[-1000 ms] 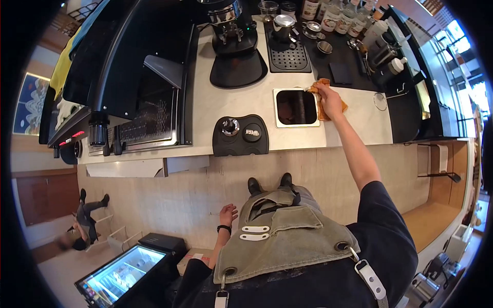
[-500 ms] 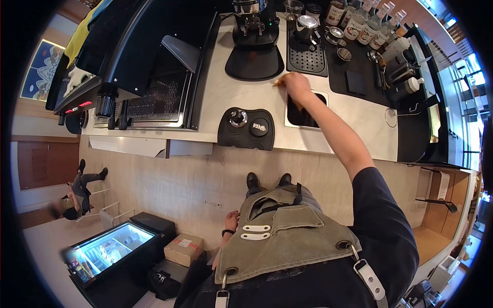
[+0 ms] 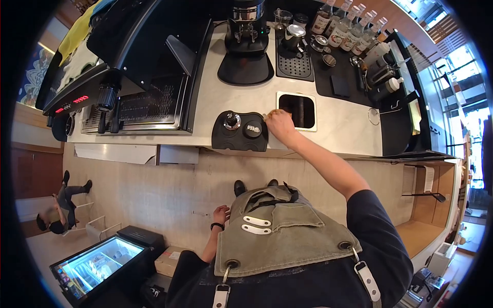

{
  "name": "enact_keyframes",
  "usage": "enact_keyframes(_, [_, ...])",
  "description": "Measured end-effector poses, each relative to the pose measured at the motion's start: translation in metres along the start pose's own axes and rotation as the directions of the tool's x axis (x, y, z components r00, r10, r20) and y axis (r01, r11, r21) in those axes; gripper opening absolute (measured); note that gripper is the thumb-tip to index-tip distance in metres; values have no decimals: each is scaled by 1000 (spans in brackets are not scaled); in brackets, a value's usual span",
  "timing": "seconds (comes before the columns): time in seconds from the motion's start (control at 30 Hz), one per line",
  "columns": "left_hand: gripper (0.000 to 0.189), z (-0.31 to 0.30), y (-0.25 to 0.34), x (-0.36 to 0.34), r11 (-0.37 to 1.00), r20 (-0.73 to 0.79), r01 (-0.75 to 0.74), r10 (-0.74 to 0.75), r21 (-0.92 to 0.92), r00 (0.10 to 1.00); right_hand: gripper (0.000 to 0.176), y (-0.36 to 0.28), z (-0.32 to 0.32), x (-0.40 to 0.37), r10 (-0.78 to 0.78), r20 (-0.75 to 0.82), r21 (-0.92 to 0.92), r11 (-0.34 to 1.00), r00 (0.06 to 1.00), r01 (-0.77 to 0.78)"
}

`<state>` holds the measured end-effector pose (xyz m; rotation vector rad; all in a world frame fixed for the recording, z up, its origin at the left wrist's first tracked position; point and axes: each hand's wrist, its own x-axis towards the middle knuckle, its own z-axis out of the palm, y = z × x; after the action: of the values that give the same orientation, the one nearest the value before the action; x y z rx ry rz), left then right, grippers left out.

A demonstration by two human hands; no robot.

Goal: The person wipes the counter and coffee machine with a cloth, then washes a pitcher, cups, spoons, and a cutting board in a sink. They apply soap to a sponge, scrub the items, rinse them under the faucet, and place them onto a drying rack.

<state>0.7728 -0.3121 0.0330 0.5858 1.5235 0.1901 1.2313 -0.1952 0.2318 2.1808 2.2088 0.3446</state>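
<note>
My right hand (image 3: 281,124) is closed around a small tan-brown thing (image 3: 267,116), mostly hidden by the fingers, whose kind I cannot tell. It is low over the white counter (image 3: 205,110), right at the edge of a black tamping mat (image 3: 222,139). On that mat stand a tamper (image 3: 231,120) with a chrome base and a round black tool (image 3: 252,129) with white lettering. Just right of the hand, a rectangular steel-rimmed opening (image 3: 311,97) is set into the counter. My left hand (image 3: 221,212) hangs beside the apron, empty, its fingers loosely bent and apart.
An espresso machine (image 3: 149,56) fills the left of the counter. Behind stands a coffee grinder (image 3: 247,31) over a black tray (image 3: 245,69). A metal pitcher (image 3: 294,37) is on a perforated drip tray (image 3: 294,65). Syrup bottles (image 3: 344,33) line the back right. Another person (image 3: 64,208) is far left.
My right hand has moved from behind the counter opening toward me and slightly left, up to the tamping mat, still closed on the tan-brown thing. The left hand shows more beside the apron.
</note>
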Motion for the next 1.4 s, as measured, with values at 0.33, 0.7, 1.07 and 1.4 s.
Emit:
enact_keyframes(0.33, [29,-8,29,30,997,59,-11,6,76,998,46,-24,-27,-107,215,-104,324,930,971,-172])
enact_keyframes(0.7, [40,-59,18,70,961,186,-140,97,237,978,46,152,7,-241,784,2,183,610,621,-771])
enact_keyframes(1.07, [38,-10,77,22,913,130,-39,-16,406,991,39,216,-22,-270,772,-42,102,635,634,-766])
enact_keyframes(1.4, [32,-2,23,18,818,336,-301,141,490,931,33,104,26,-299,876,-249,461,483,414,-745])
